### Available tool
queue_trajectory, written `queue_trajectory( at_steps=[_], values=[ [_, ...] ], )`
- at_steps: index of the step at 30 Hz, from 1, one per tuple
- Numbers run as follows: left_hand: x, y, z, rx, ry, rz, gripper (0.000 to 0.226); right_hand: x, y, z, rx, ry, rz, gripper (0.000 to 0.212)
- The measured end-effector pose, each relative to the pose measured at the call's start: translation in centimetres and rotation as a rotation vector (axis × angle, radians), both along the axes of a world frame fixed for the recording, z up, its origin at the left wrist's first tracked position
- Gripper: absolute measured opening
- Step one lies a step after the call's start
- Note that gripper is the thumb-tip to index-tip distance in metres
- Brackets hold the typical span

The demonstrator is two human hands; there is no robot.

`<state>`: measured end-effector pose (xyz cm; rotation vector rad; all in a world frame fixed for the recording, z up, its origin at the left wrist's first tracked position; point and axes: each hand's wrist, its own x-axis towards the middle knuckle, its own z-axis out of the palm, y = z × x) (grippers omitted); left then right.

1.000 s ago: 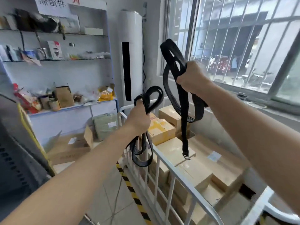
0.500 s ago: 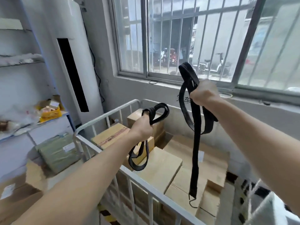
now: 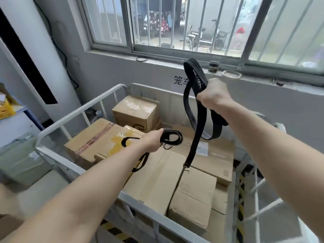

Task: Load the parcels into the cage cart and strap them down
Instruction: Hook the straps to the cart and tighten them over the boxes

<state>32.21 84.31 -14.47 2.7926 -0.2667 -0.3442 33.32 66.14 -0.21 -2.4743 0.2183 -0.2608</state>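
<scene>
- The left hand [image 3: 152, 141] grips a small coil of black strap [image 3: 194, 109], low over the boxes [image 3: 157, 176].
- The right hand [image 3: 213, 95] is fisted round bigger strap loops, raised near the window sill [image 3: 175, 57].
- One strap tail hangs from the right hand; its hook [image 3: 185, 166] touches a box top.
- The boxes fill the cart [image 3: 73, 118], below its white rails.

Parcels [image 3: 157, 172] in cage cart [image 3: 75, 118], below window [image 3: 192, 27].
</scene>
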Motion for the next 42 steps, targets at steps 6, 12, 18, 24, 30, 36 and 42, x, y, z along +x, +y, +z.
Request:
queue_trajectory(
  at_steps=[6,12,18,24,30,36,42],
  values=[
    [4.1,0.4,-4.0,0.039,0.125,-0.094,0.041,3.9,0.1,-2.1,0.043,0.044,-0.034,0.017],
    [7.2,0.9,-8.5,0.207,0.200,-0.313,0.044,6.5,0.0,-3.1,0.073,0.083,-0.120,0.016],
    [10.9,2.2,-10.3,0.203,0.343,-0.430,0.056,8.0,1.7,-3.2,0.034,0.101,-0.215,0.009],
    [14.9,3.5,-7.1,-0.091,0.385,-0.372,0.040,9.4,4.3,-2.3,0.051,0.063,-0.296,0.012],
    [15.9,3.9,-1.6,-0.568,0.394,-0.299,0.038,10.6,7.3,0.2,0.117,0.004,-0.320,0.009],
    [15.4,4.1,0.9,-0.712,0.470,-0.371,0.027,11.0,9.3,1.2,0.222,-0.012,-0.297,0.006],
    [15.5,7.5,2.6,-0.664,0.334,-0.260,0.008,10.6,8.3,0.6,0.216,0.112,-0.297,0.005]
  ],
)
